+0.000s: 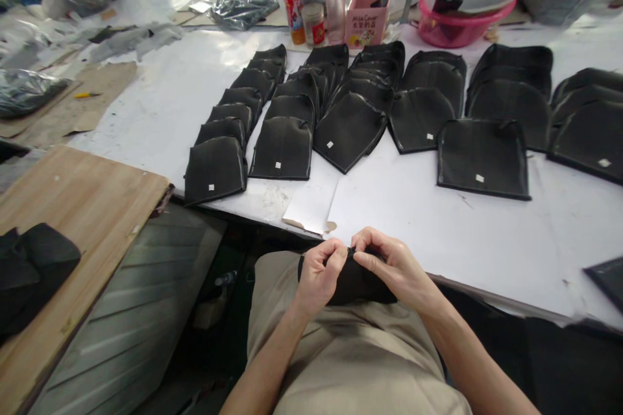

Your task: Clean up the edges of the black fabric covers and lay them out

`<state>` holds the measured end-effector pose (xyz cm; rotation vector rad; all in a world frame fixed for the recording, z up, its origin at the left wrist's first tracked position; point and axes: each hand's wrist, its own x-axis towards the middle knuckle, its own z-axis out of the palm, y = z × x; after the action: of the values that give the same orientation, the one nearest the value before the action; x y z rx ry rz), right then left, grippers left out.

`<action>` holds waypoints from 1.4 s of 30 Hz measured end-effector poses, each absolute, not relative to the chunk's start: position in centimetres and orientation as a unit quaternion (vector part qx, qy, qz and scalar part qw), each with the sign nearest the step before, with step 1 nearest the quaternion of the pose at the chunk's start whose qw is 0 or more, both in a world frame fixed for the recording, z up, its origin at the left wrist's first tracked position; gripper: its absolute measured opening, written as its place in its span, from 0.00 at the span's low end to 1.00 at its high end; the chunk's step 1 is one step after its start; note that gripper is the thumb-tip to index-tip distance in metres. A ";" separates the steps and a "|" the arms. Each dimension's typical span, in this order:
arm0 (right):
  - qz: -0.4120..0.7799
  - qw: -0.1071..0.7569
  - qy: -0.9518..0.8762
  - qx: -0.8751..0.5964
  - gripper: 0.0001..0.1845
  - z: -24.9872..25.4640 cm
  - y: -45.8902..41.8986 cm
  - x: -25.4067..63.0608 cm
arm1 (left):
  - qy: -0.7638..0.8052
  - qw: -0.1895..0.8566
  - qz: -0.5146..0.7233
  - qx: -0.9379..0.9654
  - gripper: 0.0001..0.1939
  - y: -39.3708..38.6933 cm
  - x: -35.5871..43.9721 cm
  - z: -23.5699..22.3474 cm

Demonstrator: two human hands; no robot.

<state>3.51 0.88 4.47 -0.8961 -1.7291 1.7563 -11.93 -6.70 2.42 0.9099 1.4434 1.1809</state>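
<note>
A black fabric piece (360, 285) lies over my lap, just below the table's front edge. My left hand (321, 270) pinches its upper edge between thumb and fingers. Close beside it, my right hand (384, 262) pinches the same edge, the two sets of fingertips almost touching. What exactly sits between the fingertips is too small to make out. Beyond my hands, overlapping rows of similar flat black pieces cover the table, among them a front piece (481, 159) with a small white sticker.
The white table (389, 201) has a chipped front edge. At the back stand a drink bottle (292, 3), a purple-capped bottle (335, 3), a pink box (370, 10) and a pink basin (462, 19). On the left, a wooden board (97, 207) bears black fabric (41, 266).
</note>
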 end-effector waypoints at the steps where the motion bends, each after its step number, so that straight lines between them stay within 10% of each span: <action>1: 0.651 0.256 -0.633 -0.332 0.10 4.4 0.9 3.6 | 0.585 0.517 0.490 0.388 0.21 -6.8 -12.1 2.4; 24: 0.586 0.354 -0.670 -0.287 0.05 2.6 0.3 3.9 | 0.561 0.573 0.464 0.376 0.17 -6.2 -12.7 2.7; 42: 0.607 0.217 -0.717 -0.264 0.06 4.8 2.3 4.9 | 0.594 0.562 0.444 0.365 0.17 -6.1 -12.1 2.3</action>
<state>4.86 2.25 4.82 -0.7302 -1.9875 1.6824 -12.08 -6.08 2.32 0.8601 1.4000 1.0457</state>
